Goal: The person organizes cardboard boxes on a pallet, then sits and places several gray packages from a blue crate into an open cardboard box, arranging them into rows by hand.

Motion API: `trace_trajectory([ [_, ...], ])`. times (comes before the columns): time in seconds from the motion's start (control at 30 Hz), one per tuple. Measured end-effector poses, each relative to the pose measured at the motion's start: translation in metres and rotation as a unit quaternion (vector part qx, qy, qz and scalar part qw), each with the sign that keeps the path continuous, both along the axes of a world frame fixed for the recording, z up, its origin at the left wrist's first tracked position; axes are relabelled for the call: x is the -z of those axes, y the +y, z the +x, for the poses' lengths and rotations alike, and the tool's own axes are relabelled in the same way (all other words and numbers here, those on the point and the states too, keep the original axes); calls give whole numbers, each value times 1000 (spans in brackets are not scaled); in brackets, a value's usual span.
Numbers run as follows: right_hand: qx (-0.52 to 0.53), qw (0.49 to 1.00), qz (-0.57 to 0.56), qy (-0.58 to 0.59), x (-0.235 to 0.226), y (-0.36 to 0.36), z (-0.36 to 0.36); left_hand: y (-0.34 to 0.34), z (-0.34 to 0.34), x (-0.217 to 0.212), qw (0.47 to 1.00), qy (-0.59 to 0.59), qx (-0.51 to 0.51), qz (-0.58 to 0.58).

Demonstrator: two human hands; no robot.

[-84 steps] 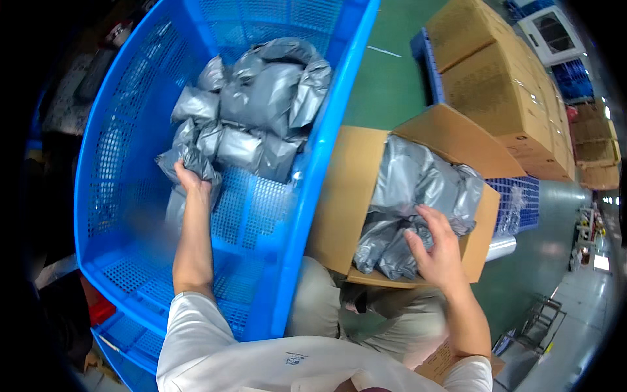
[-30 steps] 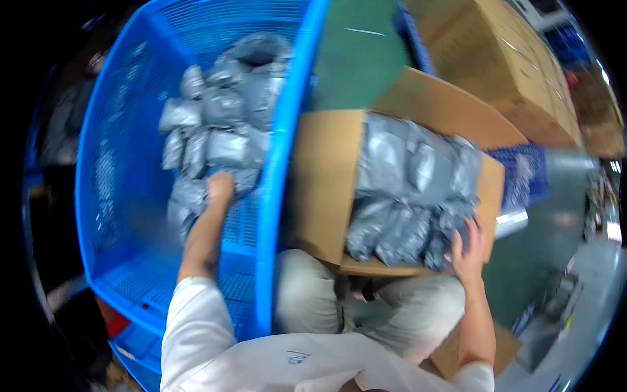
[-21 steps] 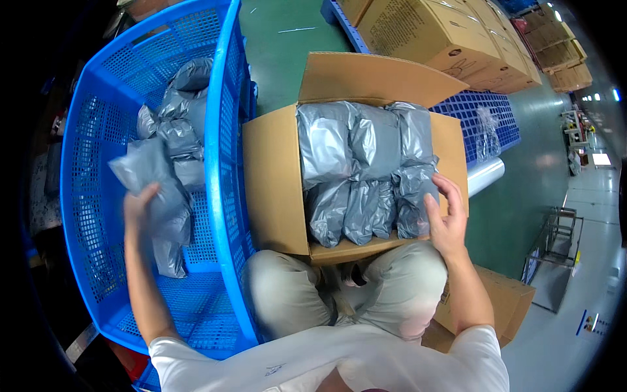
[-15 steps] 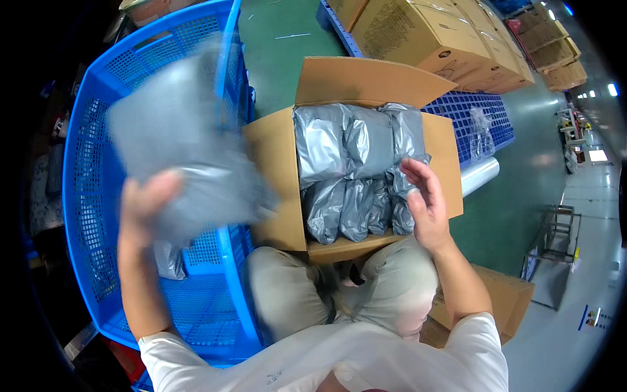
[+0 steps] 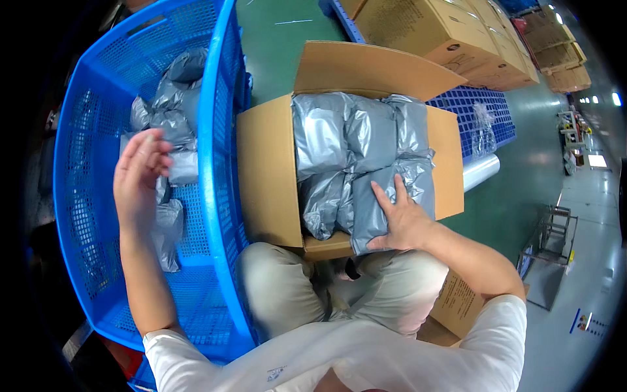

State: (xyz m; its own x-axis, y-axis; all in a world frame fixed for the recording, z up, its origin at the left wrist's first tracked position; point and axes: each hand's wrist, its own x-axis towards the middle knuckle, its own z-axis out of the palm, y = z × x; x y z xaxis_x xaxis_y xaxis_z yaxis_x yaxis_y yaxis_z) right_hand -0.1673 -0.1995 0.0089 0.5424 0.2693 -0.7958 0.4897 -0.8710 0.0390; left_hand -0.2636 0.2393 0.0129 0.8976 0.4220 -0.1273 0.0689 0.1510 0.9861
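An open cardboard box (image 5: 268,189) rests on the seated person's lap, its flaps folded out, and it is packed nearly full with grey plastic mailer bags (image 5: 356,137) lying in overlapping rows. The bags are soft, slightly glossy, creased and pillow-shaped. The right hand (image 5: 401,219) lies flat on the nearest grey bag (image 5: 375,212) at the box's near edge, fingers spread, palm pressing it down among the others; it pins the bag rather than pinching it.

To the left stands a large blue plastic crate (image 5: 212,144) with perforated mesh walls and a thick smooth rim, its side touching the box. More of the same grey bags (image 5: 166,111) lie loose in a heap toward its far end, with a few (image 5: 170,225) trailing nearer along its floor. The left hand (image 5: 138,176) hovers inside the crate above those bags, open and empty, fingers loosely extended and close together, forearm reaching up from the lower edge.

Beyond the box, on the green floor, are stacked closed brown cartons (image 5: 444,32), a blue pallet (image 5: 470,111) and a roll of clear film (image 5: 480,171).
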Motion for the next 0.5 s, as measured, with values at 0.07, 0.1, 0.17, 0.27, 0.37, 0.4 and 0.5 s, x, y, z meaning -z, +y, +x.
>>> trace_trajectory([
  [0.07,58,998,27,23,4,8,10,58,-26,48,991,41,-125,-11],
  [0.1,85,995,40,18,9,10,11,78,-36,71,979,82,-184,-21],
  [0.17,175,980,94,8,18,6,8,124,-58,137,968,134,-210,-12],
  [0.27,294,929,191,-117,45,-23,4,174,-97,237,943,216,-252,10],
  [0.37,337,920,165,-113,32,-12,5,190,-140,318,927,291,-236,-16],
  [0.4,332,920,195,-80,40,-2,16,250,-218,341,902,358,-208,119],
  [0.5,334,920,163,-123,13,-12,-3,159,-181,377,756,516,-61,398],
])
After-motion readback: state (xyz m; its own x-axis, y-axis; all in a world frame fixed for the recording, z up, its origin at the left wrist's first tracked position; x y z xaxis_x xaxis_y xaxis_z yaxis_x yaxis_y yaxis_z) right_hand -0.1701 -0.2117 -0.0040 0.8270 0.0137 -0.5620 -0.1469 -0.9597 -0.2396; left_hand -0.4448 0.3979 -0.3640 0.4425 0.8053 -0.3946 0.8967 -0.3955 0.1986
